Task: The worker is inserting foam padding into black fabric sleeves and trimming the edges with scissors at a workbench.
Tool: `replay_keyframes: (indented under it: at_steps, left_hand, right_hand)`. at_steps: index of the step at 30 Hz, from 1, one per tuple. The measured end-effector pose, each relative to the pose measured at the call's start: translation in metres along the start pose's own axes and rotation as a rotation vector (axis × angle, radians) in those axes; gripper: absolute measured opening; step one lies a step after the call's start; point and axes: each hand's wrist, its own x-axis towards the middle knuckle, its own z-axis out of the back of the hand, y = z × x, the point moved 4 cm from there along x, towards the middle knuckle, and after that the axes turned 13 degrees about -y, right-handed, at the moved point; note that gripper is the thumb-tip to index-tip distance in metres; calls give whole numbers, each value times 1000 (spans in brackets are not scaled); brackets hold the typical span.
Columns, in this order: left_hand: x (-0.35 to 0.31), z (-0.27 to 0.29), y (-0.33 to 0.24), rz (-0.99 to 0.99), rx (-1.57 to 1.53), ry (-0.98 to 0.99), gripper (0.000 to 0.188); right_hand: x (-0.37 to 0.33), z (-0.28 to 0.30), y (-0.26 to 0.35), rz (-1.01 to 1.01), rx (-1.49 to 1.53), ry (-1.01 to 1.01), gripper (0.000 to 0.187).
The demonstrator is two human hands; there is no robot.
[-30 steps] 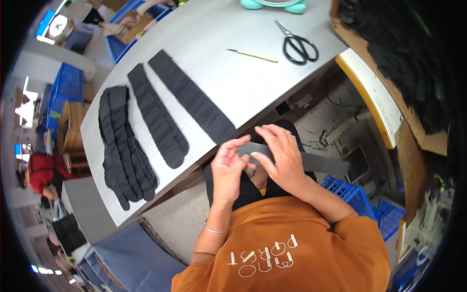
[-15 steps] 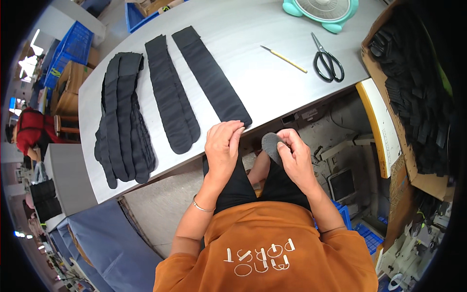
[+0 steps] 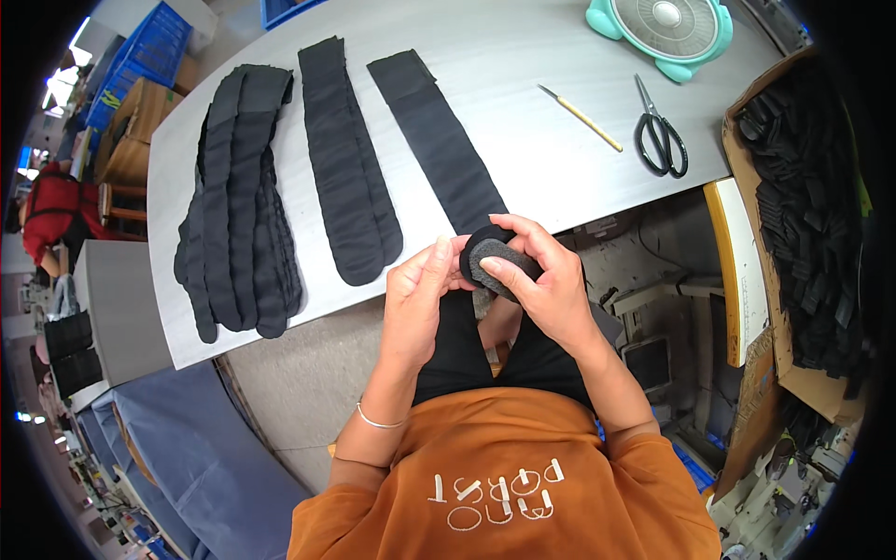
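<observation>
My right hand [image 3: 558,291] grips a small grey rounded pad [image 3: 487,250], thumb on its face and fingers curled around the far side. The pad lies against the rounded near end of a black fabric strip [image 3: 446,140], which bends up at the table's front edge. Beside it, my left hand [image 3: 413,303] has its fingertips on the left edge of that end, partly hidden behind it; its thumb points up. Left of this strip lie a pair of overlapping black strips [image 3: 341,168] and a thicker pile of black strips [image 3: 241,205].
On the pale table [image 3: 532,56] are a thin yellow-handled pointed tool [image 3: 583,119], black-handled scissors [image 3: 660,135] and a turquoise fan [image 3: 665,28]. A cardboard box [image 3: 803,233] of black pieces stands at the right. Far left, another person in red [image 3: 61,210] bends over.
My right hand has brought the grey pad leftward and up onto the strip's end. That end now bends up between my hands. The whole view has shifted slightly.
</observation>
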Motion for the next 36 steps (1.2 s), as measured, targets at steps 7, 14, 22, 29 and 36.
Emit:
replay_keyframes:
  at_steps: [7,14,22,29,36]
  left_hand:
    - [-3,1,-5,-5,6,20,29]
    - [-7,-6,-9,-33,46,45,39]
    - [-8,-9,-8,-48,145,25,32]
    - [-7,-12,-9,-45,114,62,29]
    - [-10,-11,-11,-30,140,77,41]
  right_hand:
    - [4,-3,-5,-97,76,66,40]
    - [6,-6,-8,-149,168,81,39]
    - [11,-5,-24,-497,561,252,41]
    - [10,-5,-30,-592,627,276,35]
    - [7,-7,-22,-503,583,257,36]
